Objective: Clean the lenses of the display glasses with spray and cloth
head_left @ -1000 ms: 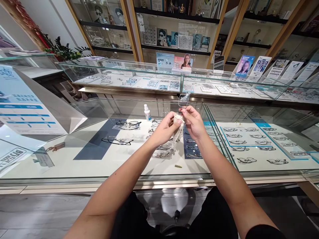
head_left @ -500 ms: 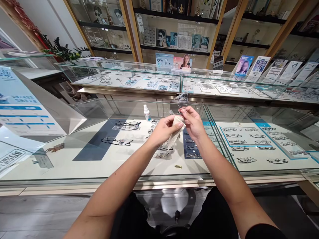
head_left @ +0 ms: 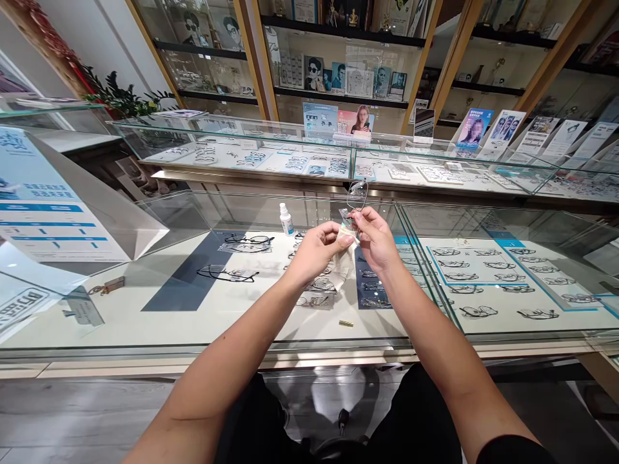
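Over the glass display counter, my left hand [head_left: 316,252] pinches a pale cleaning cloth [head_left: 344,263], whose lower part hangs down. My right hand [head_left: 375,237] grips a pair of eyeglasses close to the cloth. One lens of the eyeglasses [head_left: 357,194] stands up above my fingers, with light specks on it. A clear, shiny piece [head_left: 345,216], perhaps the other lens or its film, shows between the hands. Fingers and cloth hide the rest of the frame. A white spray bottle [head_left: 286,220] stands left of my hands.
Several eyeglasses [head_left: 228,274] lie in or on the counter to the left, and more rows [head_left: 459,276] sit to the right. A small gold-coloured bar [head_left: 345,323] lies near the front edge. A folded sign [head_left: 53,206] stands at left. Behind is another glass case [head_left: 232,132].
The cloth has shifted down and opened out a little, baring the clear piece between my hands. The upright lens has turned slightly and moved a little right.
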Action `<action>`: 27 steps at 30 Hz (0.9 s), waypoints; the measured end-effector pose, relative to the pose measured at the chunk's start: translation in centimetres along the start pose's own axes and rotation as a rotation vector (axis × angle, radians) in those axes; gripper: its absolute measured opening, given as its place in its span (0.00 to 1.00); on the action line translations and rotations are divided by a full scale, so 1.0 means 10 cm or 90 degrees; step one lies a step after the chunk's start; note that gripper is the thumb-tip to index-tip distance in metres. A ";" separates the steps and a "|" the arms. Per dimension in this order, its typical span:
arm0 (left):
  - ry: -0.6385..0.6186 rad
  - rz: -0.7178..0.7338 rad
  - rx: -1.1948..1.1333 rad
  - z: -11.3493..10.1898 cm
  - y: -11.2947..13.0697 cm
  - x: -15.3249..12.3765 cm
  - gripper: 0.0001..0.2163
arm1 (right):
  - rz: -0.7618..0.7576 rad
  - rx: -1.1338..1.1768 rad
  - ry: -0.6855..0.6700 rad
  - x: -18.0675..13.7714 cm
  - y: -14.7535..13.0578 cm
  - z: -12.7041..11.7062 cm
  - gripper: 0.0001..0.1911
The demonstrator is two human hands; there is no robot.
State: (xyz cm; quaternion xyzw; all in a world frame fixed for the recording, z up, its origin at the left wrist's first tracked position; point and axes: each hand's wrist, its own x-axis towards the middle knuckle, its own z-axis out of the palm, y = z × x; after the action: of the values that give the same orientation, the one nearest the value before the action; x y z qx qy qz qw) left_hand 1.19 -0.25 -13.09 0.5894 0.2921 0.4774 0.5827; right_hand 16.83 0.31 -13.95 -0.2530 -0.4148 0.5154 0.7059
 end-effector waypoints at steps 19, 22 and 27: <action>0.003 -0.061 -0.199 0.03 -0.03 0.03 0.26 | 0.045 0.014 -0.039 -0.07 0.07 0.07 0.23; -0.003 -0.056 -0.202 0.08 -0.06 0.01 0.26 | 0.047 0.032 -0.036 -0.08 0.08 0.09 0.23; 0.027 -0.006 -0.084 0.13 -0.12 -0.02 0.26 | 0.054 0.044 -0.017 -0.08 0.09 0.10 0.23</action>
State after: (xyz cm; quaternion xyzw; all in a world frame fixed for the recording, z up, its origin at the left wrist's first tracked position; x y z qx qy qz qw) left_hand 2.57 -0.79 -14.13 0.5379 0.2749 0.5051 0.6165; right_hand 15.42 -0.17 -14.40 -0.2389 -0.3950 0.5622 0.6862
